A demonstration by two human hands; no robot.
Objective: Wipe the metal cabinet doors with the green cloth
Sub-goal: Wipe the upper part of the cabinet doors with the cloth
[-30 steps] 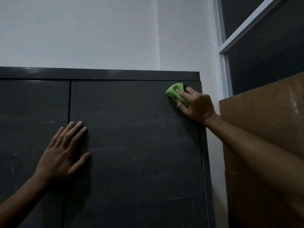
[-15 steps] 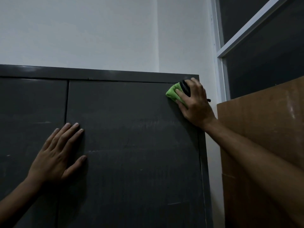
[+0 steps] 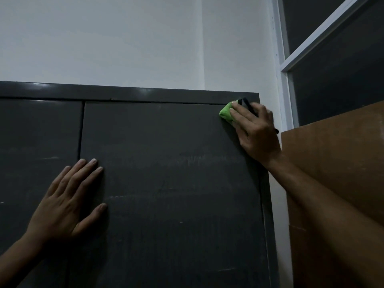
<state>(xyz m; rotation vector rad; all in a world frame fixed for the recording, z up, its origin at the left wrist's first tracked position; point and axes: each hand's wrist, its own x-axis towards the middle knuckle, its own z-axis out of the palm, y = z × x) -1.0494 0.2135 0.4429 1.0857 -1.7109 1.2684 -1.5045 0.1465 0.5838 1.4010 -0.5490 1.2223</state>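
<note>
green cloth (image 3: 226, 113): bunched, top right corner | cabinet doors (image 3: 166, 183): dark grey, closed, smudged

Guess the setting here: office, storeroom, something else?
Likely a storeroom or office back corner, though little shows. A tall dark metal cabinet stands against a plain white wall, with a brown board leaning beside it under a framed window.

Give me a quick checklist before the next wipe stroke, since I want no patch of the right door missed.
1. Green cloth under the right hand: ok.
2. Cloth at the top right corner of the right door: ok.
3. Left hand flat, bracing that door beside the seam: ok.
4. Stroke path leftward free of things: ok.
5. Faint streaks on the door gone: not ok.
6. Dark object at the right fingers, what it is: cannot tell.
</note>
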